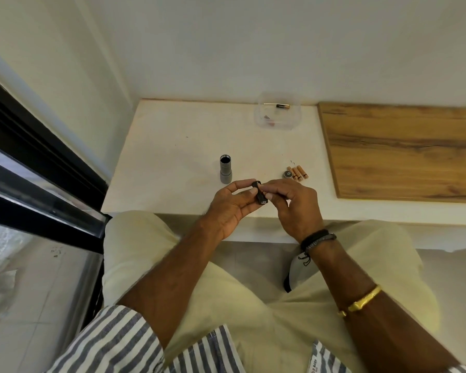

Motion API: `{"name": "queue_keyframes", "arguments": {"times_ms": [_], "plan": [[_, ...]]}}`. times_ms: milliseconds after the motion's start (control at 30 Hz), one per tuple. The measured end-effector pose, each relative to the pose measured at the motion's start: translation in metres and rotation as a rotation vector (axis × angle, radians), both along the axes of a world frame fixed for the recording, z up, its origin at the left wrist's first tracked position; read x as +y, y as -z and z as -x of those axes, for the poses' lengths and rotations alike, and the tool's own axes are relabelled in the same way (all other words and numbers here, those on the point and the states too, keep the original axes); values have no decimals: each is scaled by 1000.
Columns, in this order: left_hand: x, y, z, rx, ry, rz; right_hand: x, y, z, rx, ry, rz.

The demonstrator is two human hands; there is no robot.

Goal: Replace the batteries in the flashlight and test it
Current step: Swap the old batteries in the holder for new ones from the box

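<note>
The grey flashlight body (225, 169) stands on its head on the white table (178, 146), its open dark end up. Just in front of it, my left hand (230, 208) and my right hand (293, 205) both pinch a small black battery holder (259, 193) above the table's front edge. Right of the hands, three copper-coloured batteries (297, 173) lie side by side. The round tail cap (288, 174) lies against them on the left. Whether the holder has batteries in it is hidden by my fingers.
A clear plastic box (278, 111) at the back of the table holds one black-and-copper battery (282, 106). A wooden board (404, 149) covers the table's right side. A dark window frame (38, 168) runs along the left. A white wall stands right behind the table.
</note>
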State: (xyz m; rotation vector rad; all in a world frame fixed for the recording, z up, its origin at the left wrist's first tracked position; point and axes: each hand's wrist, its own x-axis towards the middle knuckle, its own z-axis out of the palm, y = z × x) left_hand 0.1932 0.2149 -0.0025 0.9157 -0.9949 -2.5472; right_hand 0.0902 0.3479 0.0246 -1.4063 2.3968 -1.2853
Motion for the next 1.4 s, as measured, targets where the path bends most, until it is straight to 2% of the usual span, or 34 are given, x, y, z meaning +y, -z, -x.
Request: {"name": "queue_keyframes", "arguments": {"times_ms": [133,433,700,900,1000,1167,1400], "plan": [[-2,0,0,5,-8,-17,-1,0,0,-87,13,8],[-4,3,4,25,35,3,-4,1,9,-659,101,-38],[-6,6,17,12,0,4,-11,8,21,-645,155,-72],[-9,11,28,49,-86,-96,-20,13,38,-890,241,151],[-13,16,33,54,-103,-162,-32,16,55,-970,310,189],[-35,34,54,22,-165,-225,-84,27,113,-954,381,169],[-49,46,58,-19,-126,-240,-165,27,196,-533,408,-56]]}}
